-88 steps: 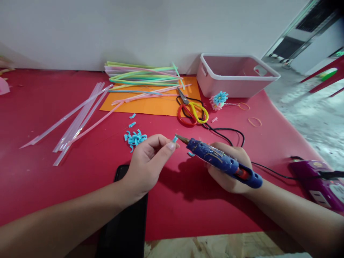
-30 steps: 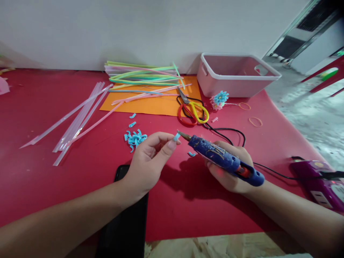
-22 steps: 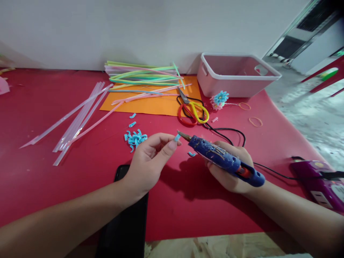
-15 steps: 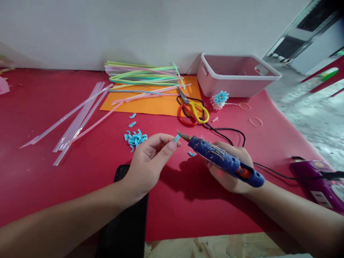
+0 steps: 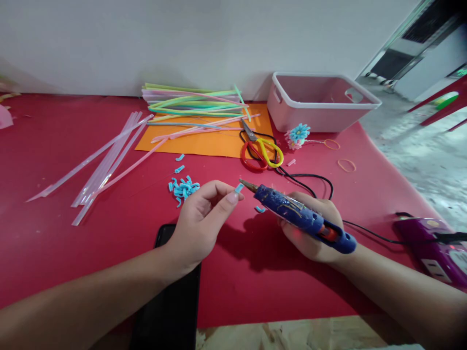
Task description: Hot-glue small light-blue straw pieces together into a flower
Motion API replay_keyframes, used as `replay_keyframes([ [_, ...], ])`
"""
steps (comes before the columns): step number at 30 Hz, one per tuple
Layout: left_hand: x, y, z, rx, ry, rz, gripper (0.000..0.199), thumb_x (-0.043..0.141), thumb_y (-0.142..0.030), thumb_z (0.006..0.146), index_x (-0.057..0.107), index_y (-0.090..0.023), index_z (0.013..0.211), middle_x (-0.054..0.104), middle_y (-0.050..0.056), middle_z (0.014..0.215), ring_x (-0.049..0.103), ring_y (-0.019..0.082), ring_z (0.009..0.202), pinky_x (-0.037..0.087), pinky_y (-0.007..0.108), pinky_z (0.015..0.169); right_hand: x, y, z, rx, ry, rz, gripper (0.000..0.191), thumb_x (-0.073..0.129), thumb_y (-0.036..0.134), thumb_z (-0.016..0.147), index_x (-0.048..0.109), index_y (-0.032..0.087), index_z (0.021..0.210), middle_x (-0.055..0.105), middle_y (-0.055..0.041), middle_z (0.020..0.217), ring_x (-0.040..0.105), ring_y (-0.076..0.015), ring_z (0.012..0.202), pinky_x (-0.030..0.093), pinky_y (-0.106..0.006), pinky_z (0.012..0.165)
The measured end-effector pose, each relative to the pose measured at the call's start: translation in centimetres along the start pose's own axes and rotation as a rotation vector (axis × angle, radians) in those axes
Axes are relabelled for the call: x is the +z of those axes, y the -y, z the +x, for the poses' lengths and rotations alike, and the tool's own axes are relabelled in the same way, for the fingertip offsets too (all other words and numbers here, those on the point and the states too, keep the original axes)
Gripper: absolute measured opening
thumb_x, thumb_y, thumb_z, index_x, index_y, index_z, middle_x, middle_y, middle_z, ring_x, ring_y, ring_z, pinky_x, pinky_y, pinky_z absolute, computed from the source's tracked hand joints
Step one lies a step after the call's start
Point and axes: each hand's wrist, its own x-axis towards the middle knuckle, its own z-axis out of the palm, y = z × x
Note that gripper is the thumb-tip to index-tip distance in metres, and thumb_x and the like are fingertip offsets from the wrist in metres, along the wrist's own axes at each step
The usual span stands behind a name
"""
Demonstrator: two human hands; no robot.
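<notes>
Between thumb and fingertips, my left hand (image 5: 206, 218) pinches a short blue pipe cleaner piece (image 5: 239, 188). My right hand (image 5: 315, 233) is wrapped round a dark blue hot glue gun (image 5: 295, 211), whose metal nozzle points left, close to the held piece. Whether nozzle and piece touch, I cannot tell. A small heap of cut blue pipe cleaner pieces (image 5: 183, 187) lies left of my left hand, with a couple of loose ones beyond it. One curved blue piece (image 5: 260, 209) rests on the table below the nozzle.
Scissors (image 5: 257, 148) lie partly on an orange sheet (image 5: 204, 146) with pipe cleaners (image 5: 197, 102). A pink bin (image 5: 314, 116) stands behind a small blue-pink flower (image 5: 299, 133). Clear sticks (image 5: 109, 165) lie left, a black phone-like slab (image 5: 171, 301) in front. A cord runs to a purple power strip (image 5: 426, 248).
Both hands have shifted very slightly left, along with the glue gun and the blue piece. Both grips are the same.
</notes>
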Motion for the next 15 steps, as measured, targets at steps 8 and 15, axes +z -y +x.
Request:
replay_keyframes([
  [8, 0.01, -0.01, 0.05, -0.001, -0.004, -0.009, 0.016, 0.072, -0.034, 0.091, 0.071, -0.022, 0.082, 0.060, -0.002, 0.070, 0.046, 0.010, 0.060, 0.044, 0.025, 0.065, 0.21, -0.30, -0.24, -0.013, 0.006, 0.037, 0.013, 0.059, 0.012, 0.079, 0.055, 0.024, 0.084, 0.060, 0.0060, 0.061, 0.048, -0.0074, 0.042, 0.039, -0.020, 0.041],
  [15, 0.06, -0.14, -0.05, 0.004, 0.014, -0.012, 0.018, 0.070, -0.030, 0.092, 0.067, -0.020, 0.077, 0.052, -0.005, 0.065, 0.038, 0.009, 0.056, 0.040, 0.024, 0.062, 0.18, -0.44, -0.19, -0.030, 0.032, 0.052, 0.017, 0.060, 0.012, 0.079, 0.056, 0.024, 0.089, 0.054, 0.0083, 0.059, 0.040, -0.0065, 0.040, 0.036, -0.021, 0.040],
])
